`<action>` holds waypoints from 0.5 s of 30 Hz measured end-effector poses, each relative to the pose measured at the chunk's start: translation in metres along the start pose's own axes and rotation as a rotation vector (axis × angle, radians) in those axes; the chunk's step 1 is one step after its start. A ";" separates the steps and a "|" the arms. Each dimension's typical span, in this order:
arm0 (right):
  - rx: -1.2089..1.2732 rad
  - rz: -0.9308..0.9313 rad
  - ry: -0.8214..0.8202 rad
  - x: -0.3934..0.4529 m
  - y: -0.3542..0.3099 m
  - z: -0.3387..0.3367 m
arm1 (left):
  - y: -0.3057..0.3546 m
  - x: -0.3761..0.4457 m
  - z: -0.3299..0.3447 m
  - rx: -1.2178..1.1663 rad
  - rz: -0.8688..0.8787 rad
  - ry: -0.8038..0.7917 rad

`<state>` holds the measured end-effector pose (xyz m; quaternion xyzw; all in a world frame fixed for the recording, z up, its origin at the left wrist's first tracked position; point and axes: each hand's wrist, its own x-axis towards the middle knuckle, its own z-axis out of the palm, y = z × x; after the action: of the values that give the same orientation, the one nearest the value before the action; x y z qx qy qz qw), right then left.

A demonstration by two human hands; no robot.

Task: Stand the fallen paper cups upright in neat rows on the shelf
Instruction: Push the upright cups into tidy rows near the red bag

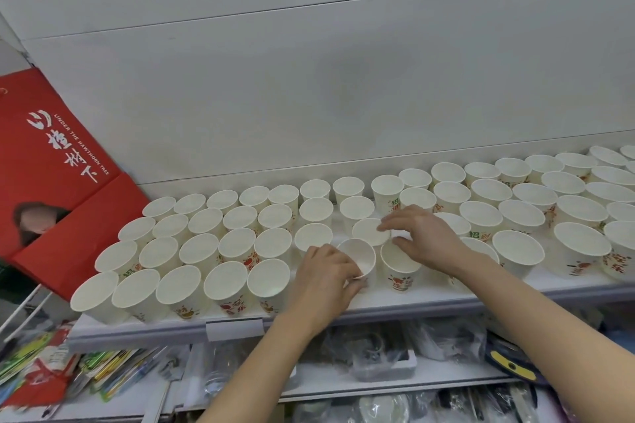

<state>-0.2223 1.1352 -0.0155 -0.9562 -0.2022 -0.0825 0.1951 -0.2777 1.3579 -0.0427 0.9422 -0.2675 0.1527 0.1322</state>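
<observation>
Nearly all the paper cups stand mouth-up in rows along the white shelf [446, 299]; the step in hand is filling the last gap, at the middle of the shelf's front edge. There the left hand [326, 276] curls its fingers round a tilted cup [357, 256], its mouth leaning toward the camera, not yet settled on its base. Just behind it, the right hand [424, 239] pinches the rim of a third-row cup [369, 232] between thumb and fingertips. A printed front-row cup [400, 266] stands beside the tilted one, under the right palm. Next, probably: tip the held cup fully upright and nudge it into line with the front row, gently, since the neighbours crowd close.
</observation>
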 end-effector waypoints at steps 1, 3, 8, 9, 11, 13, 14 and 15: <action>0.019 -0.009 0.054 -0.004 -0.001 -0.001 | 0.000 0.000 -0.001 0.031 -0.003 0.001; 0.057 0.041 0.153 -0.014 -0.007 -0.002 | -0.001 -0.003 -0.004 0.104 -0.011 0.009; -0.032 0.183 0.071 -0.044 -0.020 0.017 | -0.004 -0.015 -0.007 0.219 -0.067 0.027; -0.034 0.212 0.058 -0.046 -0.018 0.021 | -0.004 -0.017 -0.007 0.234 -0.076 0.013; -0.055 0.248 0.104 -0.048 -0.012 0.021 | -0.004 -0.020 -0.008 0.269 -0.092 -0.017; -0.114 0.256 0.138 -0.047 -0.002 0.019 | -0.005 -0.021 -0.010 0.268 -0.102 -0.030; -0.134 0.248 0.146 -0.046 0.002 0.018 | -0.005 -0.022 -0.010 0.254 -0.109 -0.035; -0.142 0.208 0.169 -0.044 0.004 0.018 | -0.005 -0.022 -0.011 0.241 -0.119 -0.035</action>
<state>-0.2593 1.1231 -0.0436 -0.9730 -0.0785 -0.1563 0.1508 -0.2949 1.3756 -0.0416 0.9679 -0.1934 0.1591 0.0221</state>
